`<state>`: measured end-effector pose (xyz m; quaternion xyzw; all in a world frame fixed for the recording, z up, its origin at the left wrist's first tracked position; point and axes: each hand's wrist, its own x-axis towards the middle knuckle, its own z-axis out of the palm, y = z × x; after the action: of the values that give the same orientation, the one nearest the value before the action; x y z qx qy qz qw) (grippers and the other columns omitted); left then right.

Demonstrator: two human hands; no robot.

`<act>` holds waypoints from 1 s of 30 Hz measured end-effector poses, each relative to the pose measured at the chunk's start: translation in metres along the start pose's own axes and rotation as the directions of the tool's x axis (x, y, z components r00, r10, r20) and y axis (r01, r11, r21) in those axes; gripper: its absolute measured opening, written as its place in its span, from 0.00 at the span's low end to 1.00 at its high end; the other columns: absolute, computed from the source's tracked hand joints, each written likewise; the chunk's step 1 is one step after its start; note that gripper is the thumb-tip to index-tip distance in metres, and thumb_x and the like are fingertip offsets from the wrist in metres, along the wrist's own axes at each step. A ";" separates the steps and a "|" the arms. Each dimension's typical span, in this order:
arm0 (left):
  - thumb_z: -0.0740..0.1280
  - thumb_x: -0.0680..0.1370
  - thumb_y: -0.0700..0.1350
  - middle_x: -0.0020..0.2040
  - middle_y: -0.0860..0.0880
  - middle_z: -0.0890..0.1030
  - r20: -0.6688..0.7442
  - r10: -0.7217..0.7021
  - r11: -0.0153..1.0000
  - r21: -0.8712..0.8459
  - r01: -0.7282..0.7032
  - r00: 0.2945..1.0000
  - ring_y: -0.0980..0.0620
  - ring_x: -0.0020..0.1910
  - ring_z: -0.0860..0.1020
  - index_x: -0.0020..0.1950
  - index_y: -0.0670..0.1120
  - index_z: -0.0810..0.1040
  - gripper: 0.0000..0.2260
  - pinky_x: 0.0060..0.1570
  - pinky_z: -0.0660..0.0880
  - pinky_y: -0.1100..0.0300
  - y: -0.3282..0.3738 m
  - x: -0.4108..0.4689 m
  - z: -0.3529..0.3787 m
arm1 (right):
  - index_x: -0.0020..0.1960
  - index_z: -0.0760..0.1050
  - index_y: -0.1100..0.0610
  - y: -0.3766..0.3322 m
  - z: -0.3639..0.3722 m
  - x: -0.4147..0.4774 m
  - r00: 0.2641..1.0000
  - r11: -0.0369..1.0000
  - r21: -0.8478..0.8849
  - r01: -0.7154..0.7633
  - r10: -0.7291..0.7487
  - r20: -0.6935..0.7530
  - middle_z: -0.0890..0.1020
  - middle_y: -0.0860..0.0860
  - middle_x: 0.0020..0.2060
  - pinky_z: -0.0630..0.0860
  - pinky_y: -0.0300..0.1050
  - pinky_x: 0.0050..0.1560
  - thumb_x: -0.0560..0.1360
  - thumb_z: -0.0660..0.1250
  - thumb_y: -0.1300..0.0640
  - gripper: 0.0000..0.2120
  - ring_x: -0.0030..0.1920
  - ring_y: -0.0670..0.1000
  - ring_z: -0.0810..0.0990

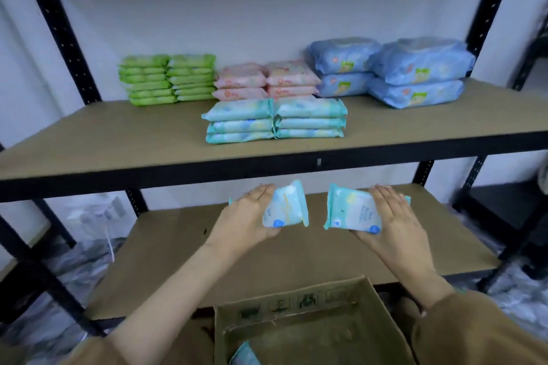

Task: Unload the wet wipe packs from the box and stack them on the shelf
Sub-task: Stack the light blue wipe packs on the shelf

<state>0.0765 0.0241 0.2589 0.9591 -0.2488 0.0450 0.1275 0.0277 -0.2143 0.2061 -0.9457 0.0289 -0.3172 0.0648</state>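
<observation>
The left hand (249, 213) grips a teal pack (286, 206) by its left end, fingers over the top and thumb below, so the pack stands tilted on edge. The right hand (397, 216) holds a second teal pack (353, 210) the same way from its right end, fingers laid flat along the top. The two packs are near each other but apart, held in the air just in front of the upper shelf (103, 142) and above the lower shelf (166, 252).

Near the front middle of the upper shelf stand two teal stacks (275, 121) side by side, three packs each. Far behind them sit the green stacks (169, 78) on the left, the pink stacks (267, 80) in the middle and the blue stacks (388, 71) on the right.

The open cardboard box (296, 305) is nearest, below the arms. A teal corner (244, 354) shows at its near left, probably one more pack, though it is cut off by the picture's edge.
</observation>
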 end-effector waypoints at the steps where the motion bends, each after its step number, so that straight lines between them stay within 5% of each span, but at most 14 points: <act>1: 0.65 0.75 0.51 0.76 0.54 0.57 -0.017 0.006 1.000 -0.005 -0.006 1.000 0.57 0.74 0.56 0.76 0.48 0.52 0.34 0.67 0.60 0.63 0.000 0.003 -0.013 | 0.57 0.75 0.70 -0.001 -0.006 0.009 1.000 1.000 0.001 0.005 -0.005 -0.019 0.81 0.63 0.52 0.65 0.65 0.54 0.49 0.84 0.57 0.40 0.53 0.64 0.81; 7: 0.69 0.73 0.51 0.72 0.54 0.66 -0.168 0.010 1.000 0.003 -0.009 0.986 0.53 0.69 0.66 0.75 0.49 0.58 0.33 0.59 0.67 0.60 0.002 0.023 -0.090 | 0.61 0.72 0.70 -0.016 -0.039 0.074 0.998 0.988 0.152 0.015 -0.006 -0.059 0.78 0.64 0.57 0.67 0.61 0.63 0.58 0.81 0.59 0.35 0.60 0.65 0.76; 11: 0.69 0.63 0.56 0.62 0.47 0.77 -0.252 -0.027 0.998 -0.069 0.010 0.967 0.48 0.61 0.74 0.66 0.45 0.72 0.34 0.55 0.69 0.58 -0.008 0.047 -0.129 | 0.69 0.66 0.65 -0.031 -0.066 0.122 0.999 0.980 0.197 0.038 -0.033 -0.025 0.72 0.59 0.65 0.66 0.50 0.64 0.65 0.76 0.56 0.37 0.66 0.59 0.69; 15: 0.76 0.66 0.50 0.59 0.43 0.79 -0.249 -0.056 0.998 -0.047 0.046 0.967 0.46 0.57 0.75 0.65 0.41 0.73 0.31 0.50 0.70 0.59 -0.021 0.078 -0.156 | 0.73 0.61 0.59 -0.041 -0.084 0.164 0.998 0.983 0.180 0.032 -0.042 0.051 0.69 0.55 0.68 0.65 0.46 0.63 0.67 0.74 0.51 0.39 0.68 0.55 0.66; 19: 0.76 0.66 0.50 0.49 0.47 0.79 -0.149 -0.015 1.000 0.001 0.015 0.989 0.49 0.47 0.74 0.63 0.41 0.75 0.28 0.40 0.68 0.59 -0.032 0.106 -0.169 | 0.66 0.69 0.61 -0.047 -0.090 0.195 0.990 0.983 0.180 0.041 -0.064 0.124 0.76 0.57 0.60 0.71 0.49 0.56 0.65 0.75 0.52 0.33 0.60 0.57 0.73; 25: 0.75 0.67 0.51 0.62 0.47 0.76 0.064 -0.009 0.993 0.116 0.002 0.998 0.48 0.60 0.73 0.69 0.44 0.69 0.33 0.53 0.67 0.62 -0.041 0.138 -0.174 | 0.49 0.77 0.61 -0.056 -0.080 0.223 0.949 0.982 0.186 -0.010 -0.049 0.311 0.77 0.52 0.36 0.69 0.46 0.37 0.61 0.78 0.48 0.24 0.41 0.53 0.74; 30: 0.75 0.67 0.51 0.47 0.53 0.79 0.227 -0.030 0.992 0.126 0.001 0.973 0.51 0.48 0.76 0.58 0.49 0.77 0.20 0.45 0.71 0.61 -0.053 0.153 -0.173 | 0.67 0.71 0.58 -0.058 -0.068 0.240 0.897 0.980 0.199 -0.002 -0.086 0.434 0.79 0.54 0.57 0.71 0.47 0.59 0.61 0.78 0.47 0.38 0.59 0.54 0.75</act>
<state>0.2316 0.0434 0.4365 0.9659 -0.2510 -0.0509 0.0379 0.1786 -0.1867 0.4110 -0.9823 -0.0382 -0.0976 0.1550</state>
